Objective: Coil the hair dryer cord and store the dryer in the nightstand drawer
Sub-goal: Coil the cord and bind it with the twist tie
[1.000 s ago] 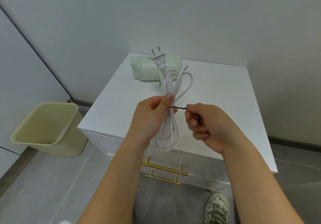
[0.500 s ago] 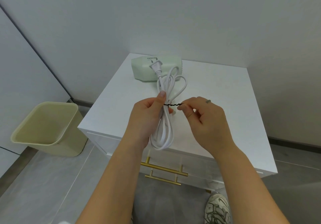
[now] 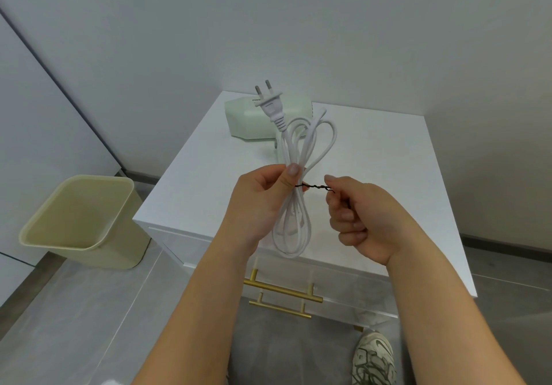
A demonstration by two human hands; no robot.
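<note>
- The left hand (image 3: 257, 196) is closed around the middle of a long white power cord (image 3: 294, 205) that is folded into a bundle of loops.
- The thumb presses the loops together from the front.
- The bundle stands upright in the air above the front part of a white square nightstand (image 3: 373, 145).
- The white two-pin plug (image 3: 270, 106) sticks up at the top of the bundle, with its metal pins pointing up.
- The bottom loops of the cord hang down below the left hand, in front of the nightstand's front edge.
- A thin black twisted wire tie (image 3: 315, 187) goes around the middle of the bundle and sticks out to the right.
- The right hand (image 3: 361, 217) is curled almost into a fist and pinches the far end of the tie between thumb and finger.
- A pale green, boxy hair dryer (image 3: 245, 118) lies at the back of the nightstand top, behind the plug.
- Two gold bar handles (image 3: 282, 290) sit on the drawer fronts below the top.
- A pale yellow plastic bin (image 3: 80, 223) stands on the grey floor, left of the nightstand.
- A patterned sneaker (image 3: 373, 360) shows at the bottom.
</note>
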